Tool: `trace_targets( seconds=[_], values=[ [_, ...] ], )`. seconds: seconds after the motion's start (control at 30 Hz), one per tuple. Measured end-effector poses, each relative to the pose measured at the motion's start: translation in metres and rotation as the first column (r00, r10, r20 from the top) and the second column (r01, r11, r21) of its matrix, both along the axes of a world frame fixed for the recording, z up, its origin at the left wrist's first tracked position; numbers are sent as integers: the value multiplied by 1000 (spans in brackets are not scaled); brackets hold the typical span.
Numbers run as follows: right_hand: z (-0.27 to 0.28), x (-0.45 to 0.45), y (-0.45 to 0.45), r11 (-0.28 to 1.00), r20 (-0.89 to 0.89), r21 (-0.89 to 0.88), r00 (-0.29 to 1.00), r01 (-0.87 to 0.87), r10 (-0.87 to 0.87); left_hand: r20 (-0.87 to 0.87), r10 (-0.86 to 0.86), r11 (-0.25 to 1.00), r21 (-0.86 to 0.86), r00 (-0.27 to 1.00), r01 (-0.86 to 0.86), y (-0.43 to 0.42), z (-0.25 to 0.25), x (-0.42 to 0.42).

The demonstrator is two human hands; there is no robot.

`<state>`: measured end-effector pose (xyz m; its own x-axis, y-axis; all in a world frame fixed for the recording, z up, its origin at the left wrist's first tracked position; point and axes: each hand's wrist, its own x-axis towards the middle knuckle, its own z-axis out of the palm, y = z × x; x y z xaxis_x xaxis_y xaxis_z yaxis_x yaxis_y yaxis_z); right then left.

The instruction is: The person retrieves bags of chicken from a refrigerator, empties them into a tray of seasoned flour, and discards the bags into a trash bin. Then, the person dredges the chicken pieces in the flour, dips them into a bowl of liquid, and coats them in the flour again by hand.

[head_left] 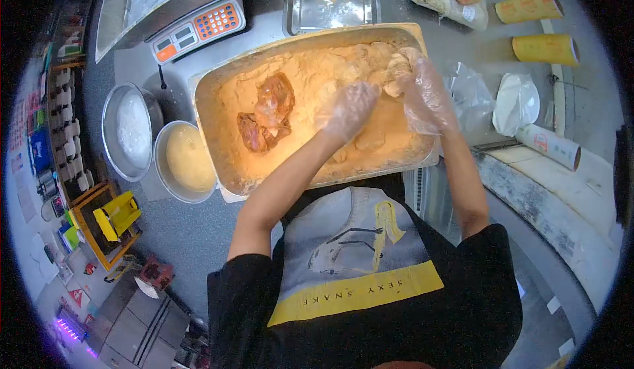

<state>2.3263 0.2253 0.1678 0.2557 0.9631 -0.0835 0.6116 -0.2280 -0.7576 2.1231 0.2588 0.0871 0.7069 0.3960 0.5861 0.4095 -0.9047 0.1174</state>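
Observation:
A large metal tray (198, 105) holds orange-tinted flour (224, 101). Two reddish marinated meat pieces (274, 101) lie uncoated on the flour in the left half. My left hand (350, 110), in a clear plastic glove, is over the middle of the tray, blurred, its fingers hard to make out. At the tray's right end my right hand (422, 92), gloved too, has its fingers around a flour-coated piece (397, 72). More coated pieces (366, 59) lie beside it near the back edge.
Left of the tray stand a bowl of white powder (133, 131) and a bowl of yellowish liquid (190, 156). A scale (198, 29) and a metal pan (332, 2) are behind. Plastic bags (469, 95), yellow rolls (545, 49) and a white roll (548, 146) lie on the right.

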Motion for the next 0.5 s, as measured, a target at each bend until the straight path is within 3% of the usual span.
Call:
trace_targets(
  seconds=[0.03, 0.07, 0.1, 0.17, 0.2, 0.23, 0.27, 0.3, 0.33, 0.37, 0.4, 0.43, 0.5],
  values=[
    [7, 3, -3, 1000, -14, -2, 1000, -16, 16, -339, 51, 987, 162, 940, 5, 2, 6, 6],
    [13, 6, -6, 1000, -28, -4, 999, -30, 30, -624, 148, 949, 308, 767, 67, 3, 11, 11],
    [19, 10, -7, 999, -42, -3, 998, -43, 43, -620, 146, 949, 309, 771, 69, 4, 15, 14],
    [25, 15, -11, 997, -74, 1, 994, -75, 75, -602, 35, 999, 44, 798, -10, 7, 22, 16],
    [26, 14, -17, 997, -75, 1, 994, -76, 76, -603, 35, 999, 44, 797, -11, 8, 25, 15],
    [26, 12, -22, 997, -352, 75, 936, 4, 23, -612, 16, 1000, 24, 791, -2, 12, 27, 12],
    [26, 12, -25, 987, -602, 126, 798, 104, -7, -619, -2, 1000, 8, 785, 10, 18, 31, 9],
    [35, 9, -23, 986, -605, 127, 796, 110, -11, -622, -7, 1000, 9, 783, 16, 28, 32, -2],
    [44, 5, -18, 973, -491, 206, 871, 104, 11, -386, -126, 928, -371, 914, -29, 46, 33, -17],
    [39, 4, -21, 966, -434, 238, 901, 105, 9, -105, -136, 712, -701, 985, 23, 59, 35, -32],
    [33, 3, -24, 957, -374, 269, 927, 106, 2, -83, -50, 500, -865, 995, -48, 64, 69, -44],
    [7, 9, -26, 985, -410, 136, 911, 103, -39, -84, 48, 254, -963, 995, -93, 70, 103, -52],
    [7, 4, -22, 996, -442, 1, 894, 84, -75, -138, 137, 208, -964, 981, -165, 79, 86, -78]
  ],
)
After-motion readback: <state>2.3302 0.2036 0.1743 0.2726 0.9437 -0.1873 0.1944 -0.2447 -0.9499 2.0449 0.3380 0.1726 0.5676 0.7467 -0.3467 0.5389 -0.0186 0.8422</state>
